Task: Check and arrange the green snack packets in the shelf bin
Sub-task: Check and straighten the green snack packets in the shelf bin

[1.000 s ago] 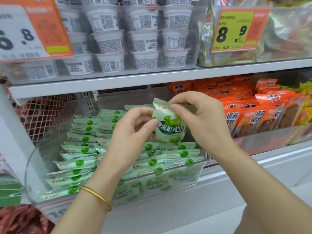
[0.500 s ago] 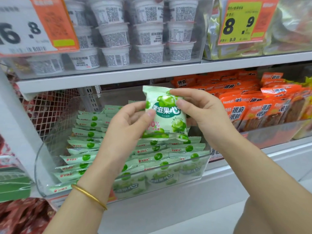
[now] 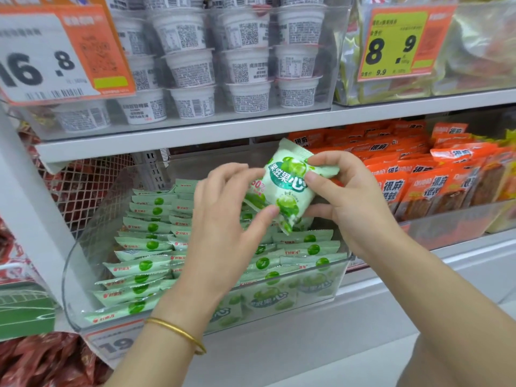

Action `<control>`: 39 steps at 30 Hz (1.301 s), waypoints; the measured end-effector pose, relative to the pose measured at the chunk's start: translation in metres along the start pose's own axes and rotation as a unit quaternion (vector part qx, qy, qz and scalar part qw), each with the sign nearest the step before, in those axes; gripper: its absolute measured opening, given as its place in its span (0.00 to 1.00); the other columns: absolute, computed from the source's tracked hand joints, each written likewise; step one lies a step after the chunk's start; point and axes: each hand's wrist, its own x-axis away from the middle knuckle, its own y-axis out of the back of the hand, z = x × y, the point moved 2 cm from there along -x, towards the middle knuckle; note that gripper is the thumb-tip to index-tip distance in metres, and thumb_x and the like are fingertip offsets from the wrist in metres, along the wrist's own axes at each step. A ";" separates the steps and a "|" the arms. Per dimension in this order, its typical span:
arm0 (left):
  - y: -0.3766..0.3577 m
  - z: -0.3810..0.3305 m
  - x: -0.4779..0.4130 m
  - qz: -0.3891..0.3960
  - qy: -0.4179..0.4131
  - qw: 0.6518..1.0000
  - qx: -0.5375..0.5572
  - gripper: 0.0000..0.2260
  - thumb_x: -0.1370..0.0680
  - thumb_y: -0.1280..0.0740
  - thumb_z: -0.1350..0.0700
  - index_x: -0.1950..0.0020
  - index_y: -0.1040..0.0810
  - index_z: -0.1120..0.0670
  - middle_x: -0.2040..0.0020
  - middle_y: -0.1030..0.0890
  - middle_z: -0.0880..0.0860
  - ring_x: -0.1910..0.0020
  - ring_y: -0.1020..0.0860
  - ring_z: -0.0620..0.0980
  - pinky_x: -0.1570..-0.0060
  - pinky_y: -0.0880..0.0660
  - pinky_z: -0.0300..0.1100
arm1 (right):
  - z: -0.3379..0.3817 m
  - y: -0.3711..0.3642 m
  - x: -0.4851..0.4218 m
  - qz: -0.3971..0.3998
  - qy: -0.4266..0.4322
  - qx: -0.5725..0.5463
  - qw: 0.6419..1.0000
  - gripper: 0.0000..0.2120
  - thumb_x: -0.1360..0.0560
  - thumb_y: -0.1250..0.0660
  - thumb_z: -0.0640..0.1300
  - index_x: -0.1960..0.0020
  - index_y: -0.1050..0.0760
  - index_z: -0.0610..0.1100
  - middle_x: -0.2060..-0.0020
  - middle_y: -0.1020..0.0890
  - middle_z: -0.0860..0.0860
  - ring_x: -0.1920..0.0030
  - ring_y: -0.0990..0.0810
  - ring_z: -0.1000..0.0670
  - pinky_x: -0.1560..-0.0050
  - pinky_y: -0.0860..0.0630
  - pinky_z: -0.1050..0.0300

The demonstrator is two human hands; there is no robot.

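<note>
Holding one green snack packet (image 3: 287, 188) up in front of the shelf, just above the clear bin (image 3: 279, 311), the person has it tilted with its printed face toward them. The right hand (image 3: 354, 202) pinches its upper right edge between thumb and forefinger. The left hand (image 3: 223, 219) grips the lower left, thumb on the front and fingers curled behind. To check it well, I'd say pinch the seams rather than the puffed middle, and turn it to read both faces. Then it can slide into line with the rows of green packets (image 3: 145, 244) below, away from the orange packets (image 3: 396, 188) in the next bin.
</note>
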 end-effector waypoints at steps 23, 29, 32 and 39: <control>0.006 -0.015 -0.002 0.077 0.109 0.919 0.372 0.19 0.21 0.37 0.63 0.35 0.27 0.43 0.41 0.21 0.50 0.46 0.20 0.46 0.52 0.21 0.40 | 0.006 0.000 0.004 0.066 0.033 -0.035 0.997 0.15 0.31 0.32 0.41 0.45 0.21 0.47 0.49 0.17 0.50 0.52 0.18 0.50 0.53 0.19 0.54; 0.011 -0.008 0.001 0.089 0.083 0.933 0.339 0.27 0.28 0.31 0.60 0.31 0.30 0.44 0.33 0.27 0.41 0.34 0.29 0.39 0.38 0.27 0.50 | 0.005 -0.008 0.000 0.074 0.020 -0.067 0.995 0.15 0.33 0.32 0.40 0.47 0.21 0.46 0.55 0.16 0.51 0.57 0.18 0.51 0.61 0.19 0.57; 0.015 -0.002 0.002 0.087 0.085 0.936 0.329 0.28 0.28 0.31 0.61 0.31 0.30 0.44 0.32 0.28 0.45 0.33 0.29 0.43 0.36 0.29 0.53 | 0.002 -0.014 -0.002 0.078 0.013 -0.064 0.995 0.13 0.31 0.32 0.39 0.47 0.21 0.46 0.56 0.16 0.51 0.58 0.18 0.52 0.64 0.20 0.58; 0.020 0.002 0.004 0.089 0.087 0.946 0.301 0.26 0.24 0.32 0.64 0.31 0.30 0.43 0.34 0.27 0.42 0.37 0.28 0.37 0.42 0.25 0.40 | -0.003 -0.019 -0.002 0.083 0.008 -0.052 0.995 0.11 0.27 0.33 0.35 0.48 0.21 0.47 0.54 0.17 0.48 0.58 0.19 0.50 0.64 0.21 0.56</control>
